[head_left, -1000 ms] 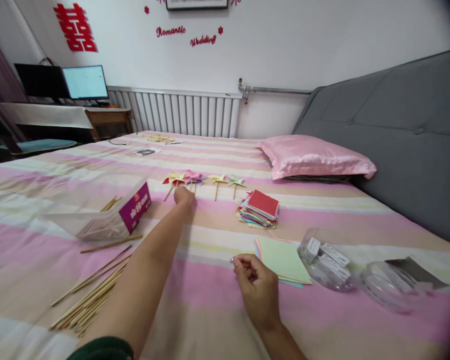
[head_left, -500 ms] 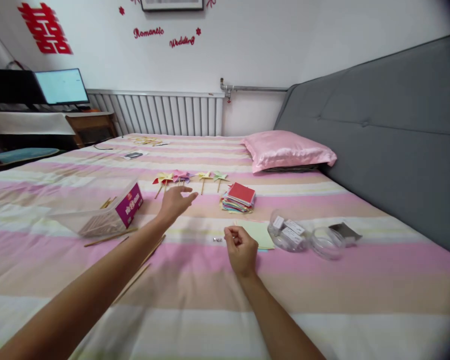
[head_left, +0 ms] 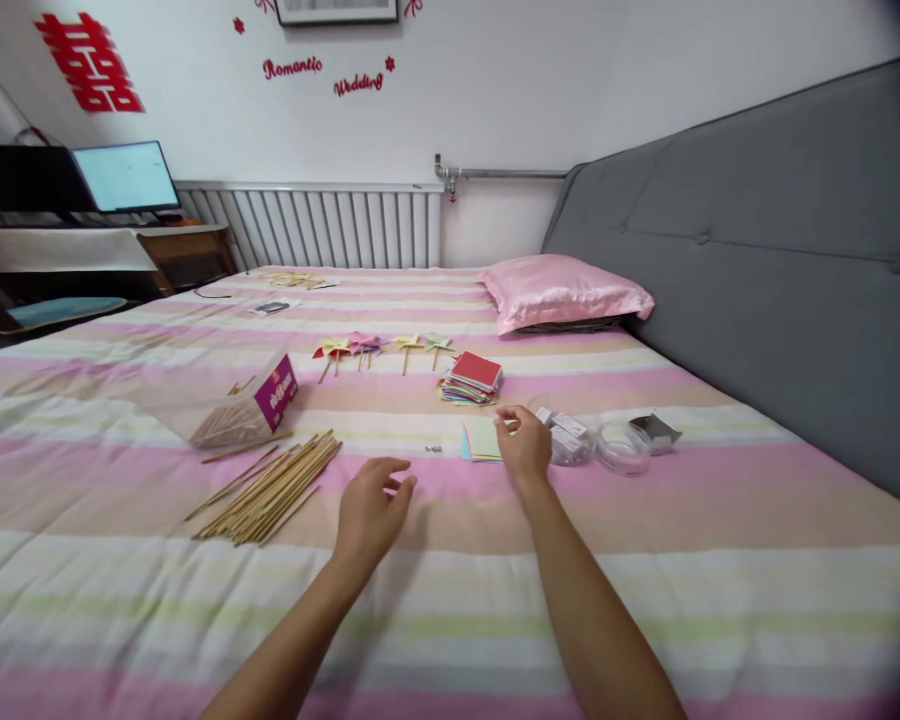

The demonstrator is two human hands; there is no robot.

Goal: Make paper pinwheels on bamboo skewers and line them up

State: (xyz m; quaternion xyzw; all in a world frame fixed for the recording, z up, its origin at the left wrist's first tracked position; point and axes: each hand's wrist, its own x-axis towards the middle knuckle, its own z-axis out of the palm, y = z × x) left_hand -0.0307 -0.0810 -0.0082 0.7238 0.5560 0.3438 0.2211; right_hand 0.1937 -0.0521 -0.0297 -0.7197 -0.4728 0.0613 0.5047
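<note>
The right hand [head_left: 523, 443] reaches over the small stack of pale green paper squares [head_left: 481, 438] on the striped bed [head_left: 645, 600], its grip loosely curled at the stack's edge; whether it pinches a sheet I cannot tell. The left hand [head_left: 370, 510] hovers empty, fingers spread, near the bamboo sticks [head_left: 274, 487], beside a small pin [head_left: 433, 449].
</note>
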